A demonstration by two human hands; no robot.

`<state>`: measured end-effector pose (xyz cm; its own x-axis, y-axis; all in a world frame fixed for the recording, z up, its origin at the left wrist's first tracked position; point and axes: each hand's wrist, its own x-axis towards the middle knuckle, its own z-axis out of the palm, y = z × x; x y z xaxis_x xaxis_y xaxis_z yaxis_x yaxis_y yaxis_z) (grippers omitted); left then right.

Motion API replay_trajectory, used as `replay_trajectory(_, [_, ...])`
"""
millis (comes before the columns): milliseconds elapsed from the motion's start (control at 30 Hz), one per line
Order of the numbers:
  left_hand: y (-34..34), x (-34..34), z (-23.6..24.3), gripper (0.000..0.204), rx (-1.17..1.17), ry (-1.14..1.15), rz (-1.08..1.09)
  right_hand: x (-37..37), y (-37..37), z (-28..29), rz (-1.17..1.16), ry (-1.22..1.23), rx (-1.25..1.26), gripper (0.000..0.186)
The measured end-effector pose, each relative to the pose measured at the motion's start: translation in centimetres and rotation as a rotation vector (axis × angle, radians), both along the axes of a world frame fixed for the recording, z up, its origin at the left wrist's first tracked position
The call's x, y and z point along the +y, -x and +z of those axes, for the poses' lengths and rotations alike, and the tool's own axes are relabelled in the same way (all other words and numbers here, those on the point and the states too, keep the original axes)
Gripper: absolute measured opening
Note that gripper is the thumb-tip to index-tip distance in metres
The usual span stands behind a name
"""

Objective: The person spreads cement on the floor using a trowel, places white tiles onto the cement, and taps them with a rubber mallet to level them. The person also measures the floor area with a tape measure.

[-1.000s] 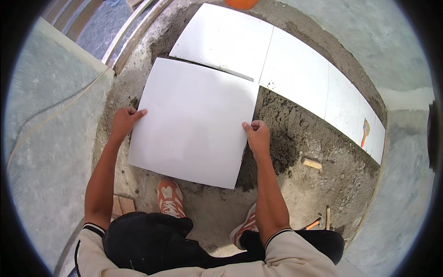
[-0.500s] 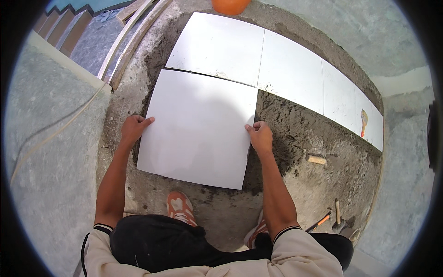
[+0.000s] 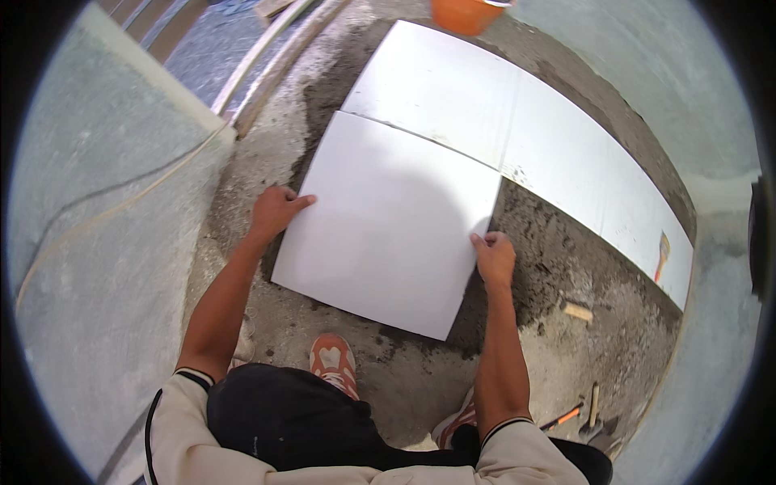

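Two hands: both are on one large white tile [image 3: 388,226], one at each side edge.
Left hand [image 3: 275,212]: fingers lie flat and spread over the tile's left edge, thumb tucked toward the rim; a pressing or steadying hold, not a closed fist.
Right hand [image 3: 493,257]: curled over the right edge, fingertips hooked on the rim, gripping it lightly.
Tile position: it sits low over the dark mortar bed [image 3: 558,242], its far edge close against the row of laid white tiles [image 3: 517,121]; from here I cannot tell whether it rests fully on the mortar or is tipped up at the near edge.
Step in hand: by my reading, the tile is being set and lined up with its neighbours.
Next move calls for: an even push down with both palms, and a close eye on the joint along the far edge so the gap stays straight; a sideways slip would smear the bed.
Nearby: an orange bucket [image 3: 467,12] beyond the laid row, a hammer [image 3: 566,417] on the ground by the right knee, a wood offcut [image 3: 578,311] on the mortar, a small brush [image 3: 663,255] on the farthest tile.
Stance: crouched, orange shoes [image 3: 333,364] planted just short of the tile.
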<state>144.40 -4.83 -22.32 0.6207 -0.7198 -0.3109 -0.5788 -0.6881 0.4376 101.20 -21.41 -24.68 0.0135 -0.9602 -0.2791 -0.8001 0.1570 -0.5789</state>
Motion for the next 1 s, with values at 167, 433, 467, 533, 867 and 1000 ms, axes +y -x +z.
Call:
replay_trajectory(167, [0.4,-0.6,0.3,0.059,0.060,-0.041,0.064,-0.2,0.0,0.2,-0.004,0.006,0.006,0.044])
replay_trajectory(433, [0.7,-0.6,-0.6,0.057,0.029,-0.027,0.050,-0.2,-0.1,0.2,-0.013,0.011,0.027,0.040])
replay_trajectory(467, [0.7,-0.6,-0.6,0.058,0.040,-0.031,0.054,-0.2,-0.1,0.3,-0.016,0.017,0.029,0.040])
replay_trajectory(533, [0.7,-0.6,-0.6,0.058,0.035,-0.037,0.049,-0.2,-0.2,0.3,-0.025,0.011,0.028,0.040])
replay_trajectory(867, [0.2,-1.2,-0.9,0.058,0.022,-0.055,0.068,-0.1,-0.7,-0.3,-0.039,0.020,-0.009,0.038])
replay_trajectory(1000, [0.2,-1.6,-0.9,0.059,-0.055,-0.041,0.014,0.0,-0.5,-0.7,-0.022,0.058,-0.017,0.038])
